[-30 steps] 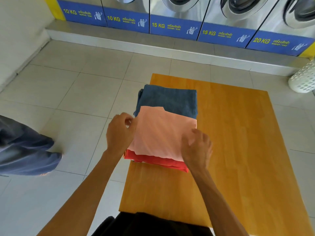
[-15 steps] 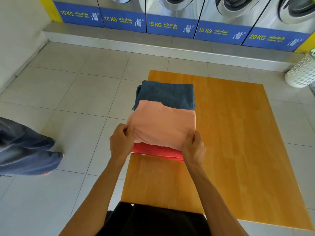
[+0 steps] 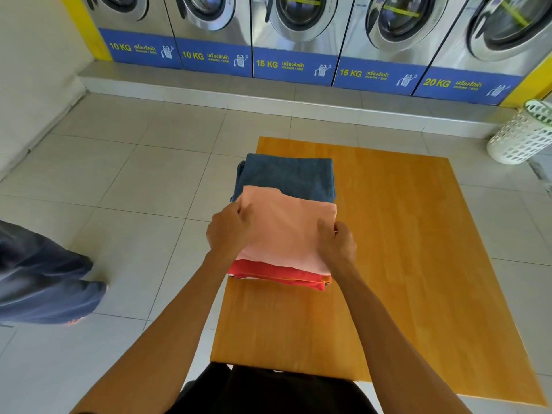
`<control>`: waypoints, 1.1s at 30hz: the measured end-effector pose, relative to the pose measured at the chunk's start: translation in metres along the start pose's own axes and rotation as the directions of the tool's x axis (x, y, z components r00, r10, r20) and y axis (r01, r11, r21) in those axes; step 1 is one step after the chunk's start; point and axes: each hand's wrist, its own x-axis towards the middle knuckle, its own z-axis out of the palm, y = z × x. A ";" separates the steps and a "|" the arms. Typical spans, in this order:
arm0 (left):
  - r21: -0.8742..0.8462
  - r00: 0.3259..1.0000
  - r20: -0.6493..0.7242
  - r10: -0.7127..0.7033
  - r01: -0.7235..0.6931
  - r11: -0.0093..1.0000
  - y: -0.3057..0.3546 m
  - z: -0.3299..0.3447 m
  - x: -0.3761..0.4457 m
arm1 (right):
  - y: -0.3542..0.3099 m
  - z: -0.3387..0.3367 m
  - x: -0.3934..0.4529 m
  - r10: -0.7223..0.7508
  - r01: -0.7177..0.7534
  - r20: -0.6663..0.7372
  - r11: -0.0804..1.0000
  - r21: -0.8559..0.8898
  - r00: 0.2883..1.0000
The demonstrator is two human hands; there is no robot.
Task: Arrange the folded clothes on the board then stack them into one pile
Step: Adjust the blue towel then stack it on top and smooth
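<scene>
A pile of folded clothes sits on the left part of the wooden board. A peach folded garment lies on top, over a red one whose near edge shows. A blue folded garment lies just behind and partly under the peach one. My left hand grips the peach garment's left edge. On the opposite edge my right hand pinches it, near the front corner.
Several washing machines line the back wall on a raised step. A white laundry basket stands at the far right. Another person's leg in blue trousers is on the tiled floor at left.
Both hands shifted from the near corners of the peach garment to its side edges, further from me. The pile has stayed in place.
</scene>
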 end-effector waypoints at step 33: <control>-0.014 0.927 0.282 0.246 -0.253 0.967 -0.001 0.047 0.002 | 0.002 0.073 0.007 -0.403 0.626 0.484 0.577 -0.525 0.777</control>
